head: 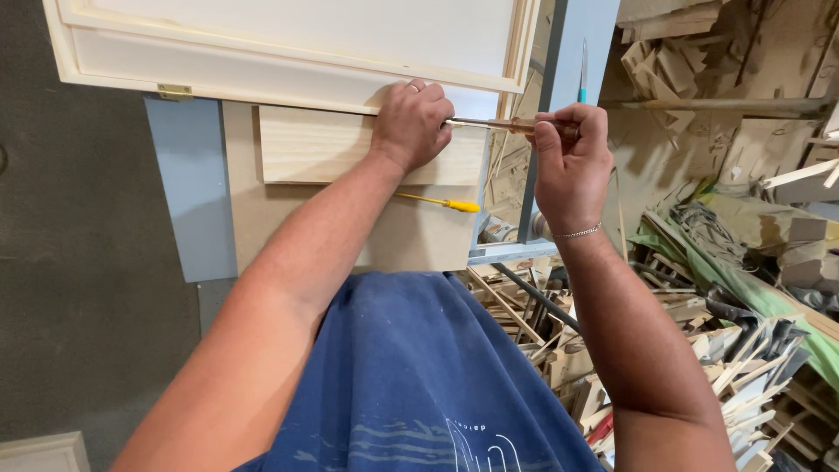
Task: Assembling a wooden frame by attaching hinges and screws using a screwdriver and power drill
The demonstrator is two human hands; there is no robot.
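My left hand (412,122) rests knuckles-up on the lower edge of a pale wooden frame (288,48), fingers curled against the wood, a ring on one finger. My right hand (570,149) grips the brown handle of a screwdriver (489,125) held sideways, its shaft pointing left to the frame's edge by my left fingertips. A light wooden block (323,144) lies under the frame on a brown board (411,236). A brass hinge (174,90) sits on the frame's lower left edge.
A yellow-handled tool (441,203) lies on the board below my left wrist. A teal-handled tool (582,74) stands upright behind my right hand. Heaps of wood offcuts and strips (699,350) fill the right side. Grey floor (79,262) lies to the left.
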